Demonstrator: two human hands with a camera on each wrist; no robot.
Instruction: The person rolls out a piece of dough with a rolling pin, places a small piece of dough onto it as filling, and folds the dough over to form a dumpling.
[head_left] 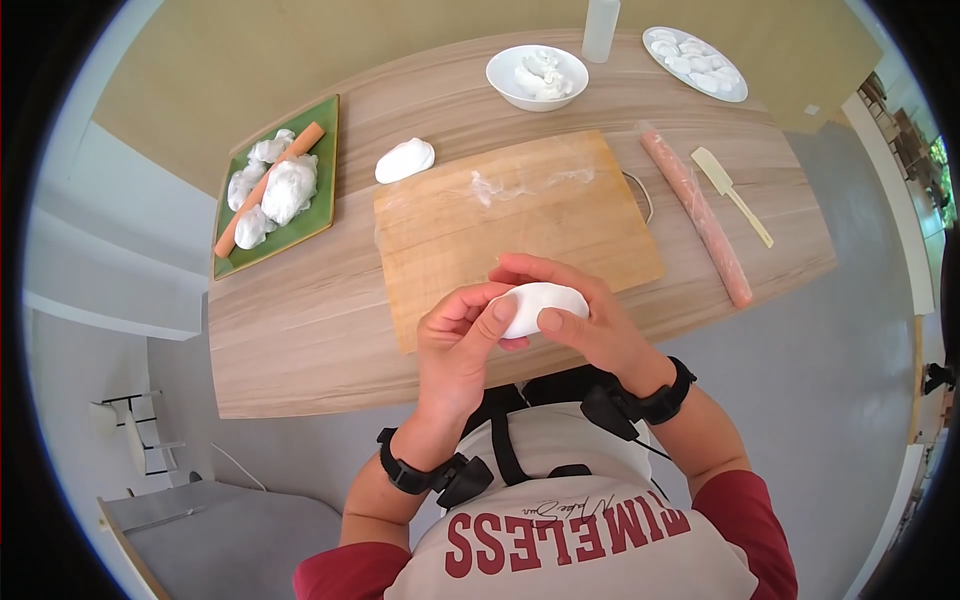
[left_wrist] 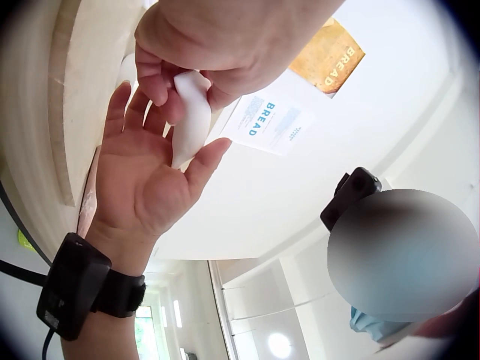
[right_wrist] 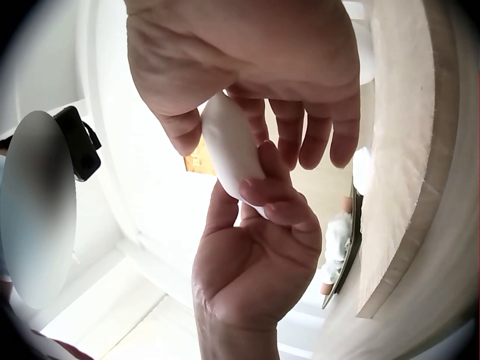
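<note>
Over the near edge of the cutting board (head_left: 520,230), both hands hold a smooth piece of white dough (head_left: 545,308), long and tapering to a point in the left wrist view. My left hand (head_left: 457,335) grips one end, thumb on top and fingers curled behind. At the other end my right hand (head_left: 612,335) pinches the dough between thumb and forefinger; its other fingers reach out fairly straight in the right wrist view. A flat oval of white dough (head_left: 405,160) lies beyond the board's far left corner. White smears mark the board's surface.
Left on the table (head_left: 300,350), a green tray (head_left: 328,190) bears several wrapped white lumps and a wooden stick. A white bowl (head_left: 505,88), a bottle (head_left: 600,30) and a plate (head_left: 735,95) of white pieces stand behind. Right lie a wrapped rolling pin (head_left: 697,215) and spatula (head_left: 718,172).
</note>
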